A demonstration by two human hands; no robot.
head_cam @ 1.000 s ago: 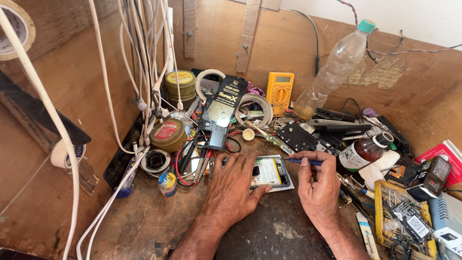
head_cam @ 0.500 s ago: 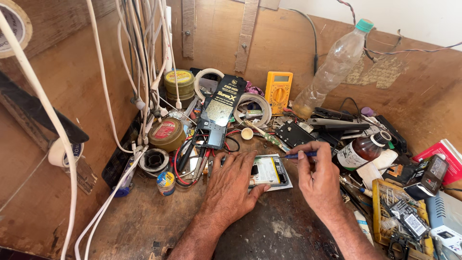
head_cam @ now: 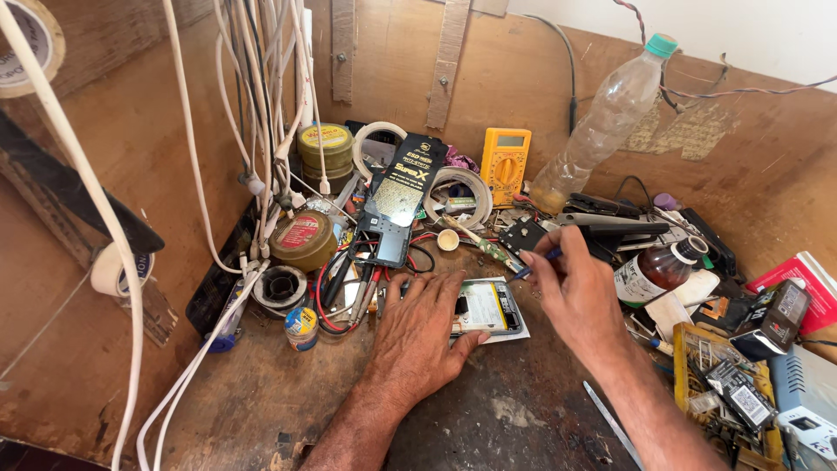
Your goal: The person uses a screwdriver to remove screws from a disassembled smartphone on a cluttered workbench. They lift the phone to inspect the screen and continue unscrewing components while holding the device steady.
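Under the left hand [head_cam: 420, 336] lies the opened phone [head_cam: 488, 307]

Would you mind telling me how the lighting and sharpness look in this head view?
Head view: even daylight, soft shadows under the left hand; the opened phone is sharp; the plastic bottle shows mild glare; edges bow slightly, as the tape roll shows.

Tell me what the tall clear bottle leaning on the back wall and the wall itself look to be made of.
Tall clear bottle with green cap: thin see-through plastic, going by its ribbed, slightly crumpled sides. Back wall: bare brown board, probably plywood or hardboard; matte, scuffed, with faint grain.
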